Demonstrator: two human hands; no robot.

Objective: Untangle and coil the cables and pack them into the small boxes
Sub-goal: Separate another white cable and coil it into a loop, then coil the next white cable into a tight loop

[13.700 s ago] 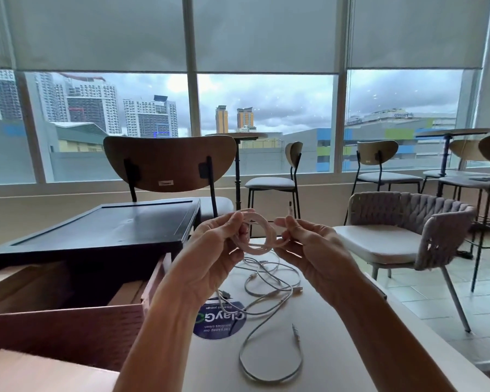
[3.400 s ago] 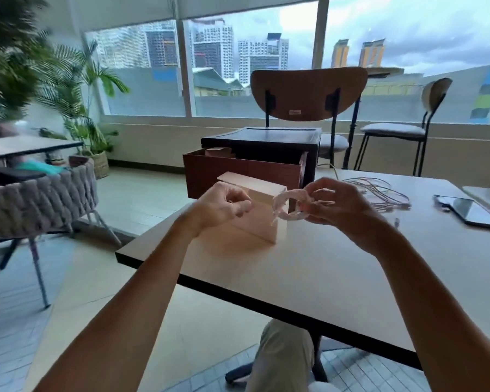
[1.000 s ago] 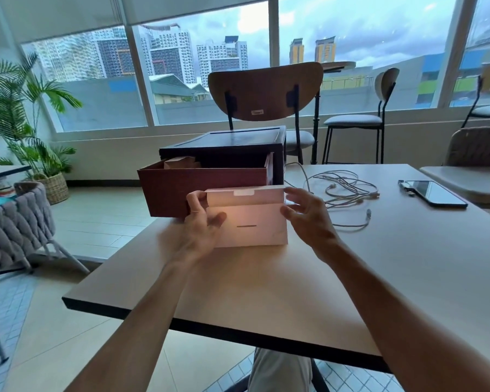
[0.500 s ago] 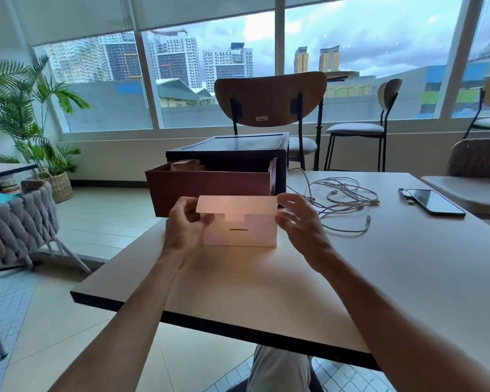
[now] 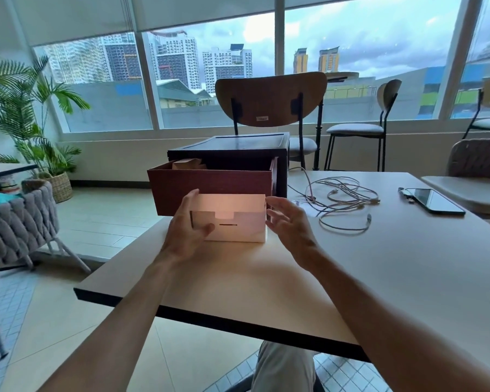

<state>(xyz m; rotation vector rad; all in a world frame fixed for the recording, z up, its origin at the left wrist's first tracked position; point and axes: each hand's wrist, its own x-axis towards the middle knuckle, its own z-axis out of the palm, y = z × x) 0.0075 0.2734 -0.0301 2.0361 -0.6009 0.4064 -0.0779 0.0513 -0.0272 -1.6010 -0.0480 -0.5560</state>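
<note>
A small white cardboard box (image 5: 232, 222) stands on the table (image 5: 379, 267) in front of me, its lid flap folded down over the front slot. My left hand (image 5: 186, 230) grips the box's left end, thumb on the front face. My right hand (image 5: 290, 224) hovers by the box's right end with fingers spread, barely touching or just off it. A tangle of white cables (image 5: 341, 202) lies loose on the table to the right. Whatever is inside the box is hidden.
A dark wooden cabinet (image 5: 238, 148) with its reddish drawer (image 5: 210, 190) pulled open stands right behind the box; a brown box (image 5: 187, 164) sits in the drawer. A phone (image 5: 433, 200) lies at the right. Chairs surround the table; the near table edge is close.
The coiled cable once in my right hand is out of sight. The box lid has come down toward the front over the last second, and my right hand has loosened off the box.
</note>
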